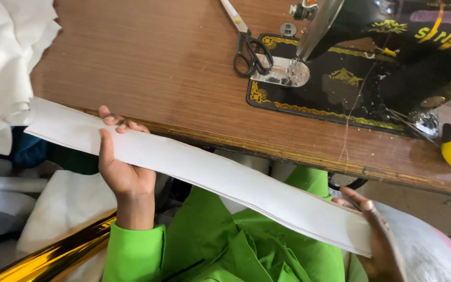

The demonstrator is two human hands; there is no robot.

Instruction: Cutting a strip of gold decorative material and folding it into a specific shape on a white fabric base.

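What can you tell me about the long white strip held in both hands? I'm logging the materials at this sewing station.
The white strip is a long, flat band of stiff-looking white fabric or interfacing, apparently layered along its lower edge. It runs diagonally from upper left to lower right, in front of the wooden table. The left hand grips it from beneath, fingers curled over its top edge; the right hand holds its lower right end.

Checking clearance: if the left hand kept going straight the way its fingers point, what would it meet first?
Probably the wooden table edge: the left hand, gripping the long white fabric strip, points up toward it. Depth is unclear.
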